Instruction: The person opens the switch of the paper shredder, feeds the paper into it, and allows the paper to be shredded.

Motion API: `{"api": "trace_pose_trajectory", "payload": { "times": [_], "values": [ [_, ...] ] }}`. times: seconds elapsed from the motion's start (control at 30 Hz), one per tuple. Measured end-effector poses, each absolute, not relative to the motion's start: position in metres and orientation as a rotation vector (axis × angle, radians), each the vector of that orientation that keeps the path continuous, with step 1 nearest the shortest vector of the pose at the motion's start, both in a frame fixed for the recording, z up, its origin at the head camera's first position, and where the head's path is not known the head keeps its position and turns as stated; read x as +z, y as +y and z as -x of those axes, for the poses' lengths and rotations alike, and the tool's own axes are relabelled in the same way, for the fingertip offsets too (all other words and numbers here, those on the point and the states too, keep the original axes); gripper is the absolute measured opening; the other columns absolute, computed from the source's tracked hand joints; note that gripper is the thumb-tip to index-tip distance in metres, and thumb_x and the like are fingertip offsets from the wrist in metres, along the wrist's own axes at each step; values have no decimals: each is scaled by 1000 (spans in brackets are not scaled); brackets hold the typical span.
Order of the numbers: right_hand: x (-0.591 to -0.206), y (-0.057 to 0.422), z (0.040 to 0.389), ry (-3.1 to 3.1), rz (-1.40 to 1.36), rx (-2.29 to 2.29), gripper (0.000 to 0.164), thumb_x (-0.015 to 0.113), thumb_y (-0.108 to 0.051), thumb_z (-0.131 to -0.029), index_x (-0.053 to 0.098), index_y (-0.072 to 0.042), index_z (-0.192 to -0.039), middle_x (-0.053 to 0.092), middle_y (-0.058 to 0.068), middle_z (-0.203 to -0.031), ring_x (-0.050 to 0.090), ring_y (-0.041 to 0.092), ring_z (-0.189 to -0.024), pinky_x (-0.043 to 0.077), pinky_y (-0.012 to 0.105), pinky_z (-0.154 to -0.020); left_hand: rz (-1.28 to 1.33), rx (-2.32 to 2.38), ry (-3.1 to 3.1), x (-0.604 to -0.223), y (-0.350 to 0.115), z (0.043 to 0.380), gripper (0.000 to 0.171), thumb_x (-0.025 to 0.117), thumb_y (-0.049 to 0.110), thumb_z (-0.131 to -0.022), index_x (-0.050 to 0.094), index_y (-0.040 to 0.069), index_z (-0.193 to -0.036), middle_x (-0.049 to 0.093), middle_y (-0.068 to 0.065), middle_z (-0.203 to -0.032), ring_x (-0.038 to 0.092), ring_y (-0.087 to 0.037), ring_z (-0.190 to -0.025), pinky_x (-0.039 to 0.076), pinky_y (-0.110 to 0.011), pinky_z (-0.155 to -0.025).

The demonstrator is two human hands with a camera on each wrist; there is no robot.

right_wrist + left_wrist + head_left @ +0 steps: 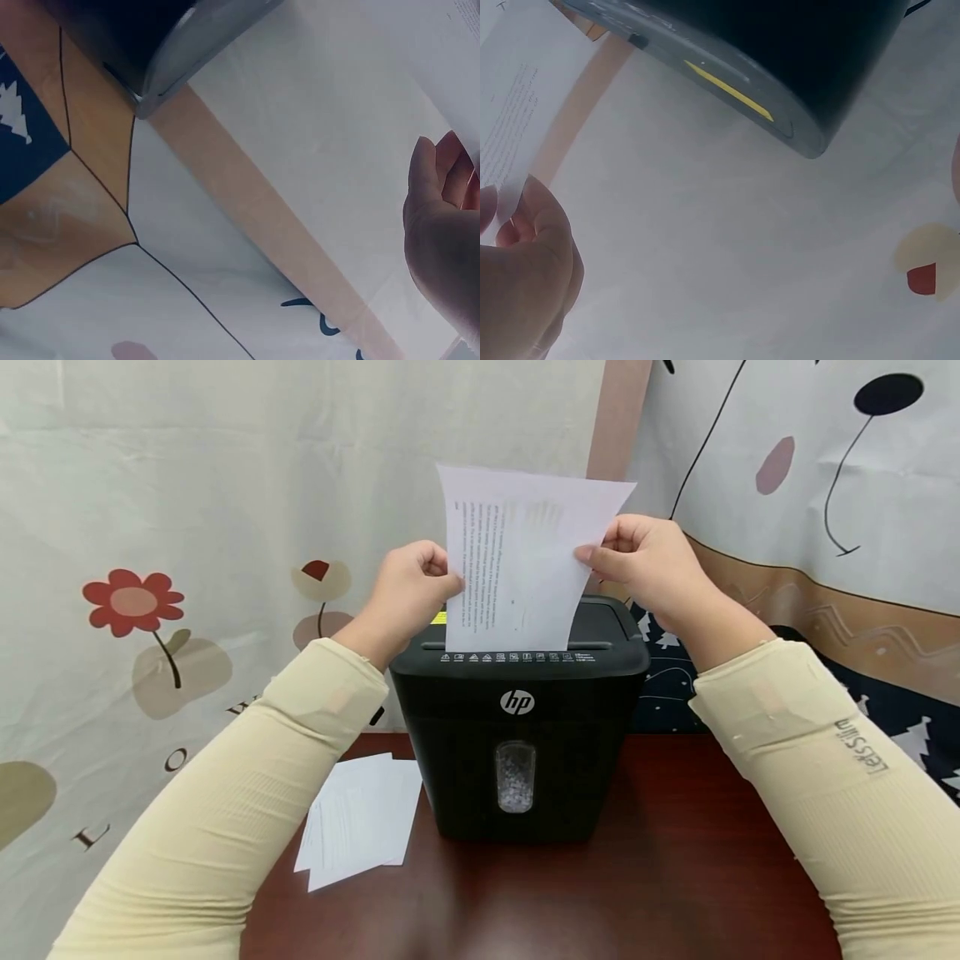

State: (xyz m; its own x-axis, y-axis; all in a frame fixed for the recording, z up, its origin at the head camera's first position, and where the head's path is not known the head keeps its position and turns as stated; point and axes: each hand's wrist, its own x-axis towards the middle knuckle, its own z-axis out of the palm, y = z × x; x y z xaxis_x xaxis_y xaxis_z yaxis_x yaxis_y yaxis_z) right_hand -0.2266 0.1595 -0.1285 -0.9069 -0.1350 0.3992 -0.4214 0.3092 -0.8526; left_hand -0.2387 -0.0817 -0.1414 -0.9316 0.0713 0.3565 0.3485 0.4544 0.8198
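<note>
1. The left hand (408, 589) is pinching the left edge of a printed sheet (525, 560), its thumb lying on the near face and its fingers curling behind.
2. The right hand (652, 564) is gripping the sheet's right edge slightly higher up, its thumb also lying in front.
3. The printed sheet is standing upright between the two hands, above a black shredder (457, 735). Its lower edge is meeting the slot (592, 646); whether any of it is sitting inside cannot be told. Its lines of text are running up and down.
4. The shredder is resting on a dark reddish worktop (675, 860). Its front is bearing a white hp logo (517, 702), and below that a tall window (515, 777) is showing pale shreds.
5. A row of white icons (517, 657) is running along the slot, and a yellow label (731, 91) is showing on the shredder's top.
6. Several loose papers (363, 827) are lying overlapped on the worktop, just left of the shredder.
7. Pale yellow sleeves (225, 802) are covering both forearms, the right one carrying dark lettering.
8. Behind everything, a patterned cloth (300, 460) is hanging, showing a red flower on the left.
</note>
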Motion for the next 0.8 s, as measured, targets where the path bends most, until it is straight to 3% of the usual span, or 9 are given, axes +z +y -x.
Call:
{"api": "trace_pose_trajectory", "payload": {
  "times": [0.3,0.57,0.8],
  "values": [
    [-134,160,232,-2331,-471,1681,14,68,-17,-80,61,-6,-81,63,-2,-72,58,6,-71,49,17,-66,362,-1403,-2450,-147,-81,248,4,54,4,-84,53,5,-81,60,-8,-83,52,-16,-78,39,-26,-65],
    [-139,157,238,-2350,-476,1620,18,66,-16,-81,60,1,-85,63,-3,-75,59,7,-74,50,17,-67,367,-1340,-2469,-152,-82,254,4,54,2,-83,54,5,-79,61,-9,-83,51,-16,-79,38,-25,-65],
    [-141,156,242,-2389,-486,1605,19,66,-18,-81,59,0,-82,62,-3,-73,59,8,-77,50,24,-75,352,-1328,-2512,-154,-83,254,5,54,3,-83,53,5,-79,63,-9,-88,51,-16,-81,38,-26,-66]
  ]
}}
